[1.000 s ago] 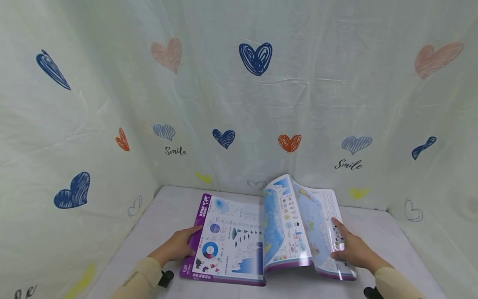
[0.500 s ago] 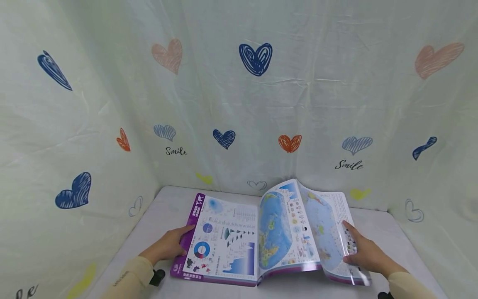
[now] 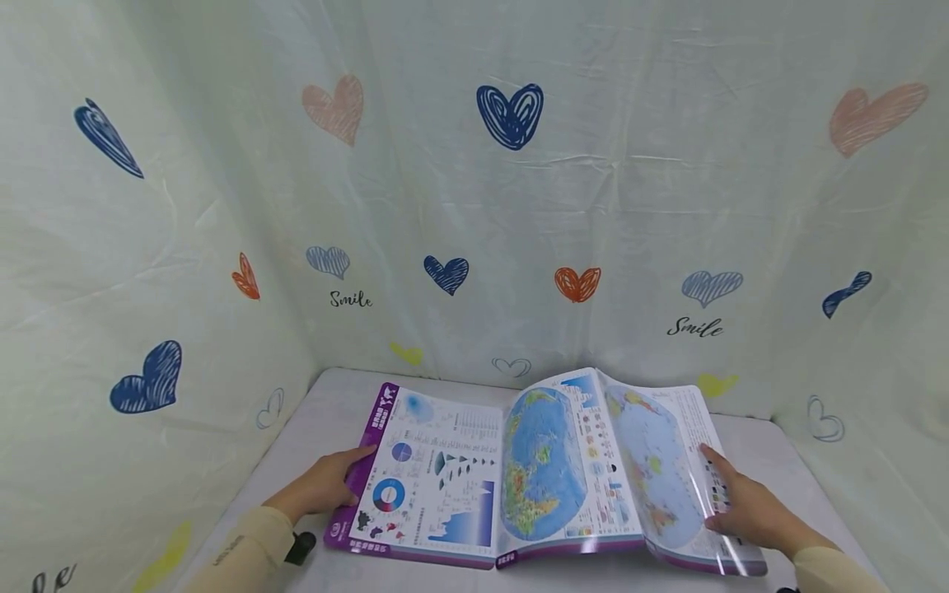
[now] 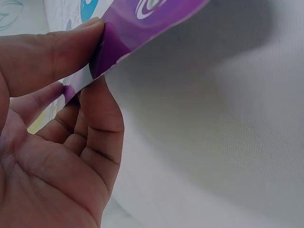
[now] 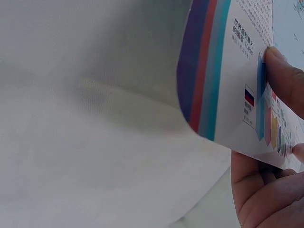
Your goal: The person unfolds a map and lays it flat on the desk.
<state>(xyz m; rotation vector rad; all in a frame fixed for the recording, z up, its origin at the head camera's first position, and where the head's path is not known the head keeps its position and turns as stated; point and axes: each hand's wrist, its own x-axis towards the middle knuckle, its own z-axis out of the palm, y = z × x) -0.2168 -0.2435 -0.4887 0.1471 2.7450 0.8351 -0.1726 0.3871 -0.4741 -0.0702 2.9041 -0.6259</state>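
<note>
A large folded map sheet [image 3: 544,465] with a purple border is partly unfolded, its panels bent in zigzag creases. My left hand [image 3: 319,486] pinches the purple left edge; in the left wrist view the thumb lies on top and curled fingers [image 4: 102,114] sit underneath. At the far right panel, my right hand [image 3: 752,511] pinches the outer edge. The right wrist view has the thumb [image 5: 287,80] on the printed face and fingers below the sheet. One crease between the middle and right panels stands raised. Both held edges are lifted off the table.
Beneath the map is a white-covered table [image 3: 289,420]. A pale curtain [image 3: 615,214] printed with hearts and "Smile" hangs close behind the table and along both sides. A dark strap piece [image 3: 300,548] shows at the left wrist.
My hands have moved apart, the left one leftward and the right one rightward. The map has spread wider, showing more of its blue world map, and the raised crease has dropped lower.
</note>
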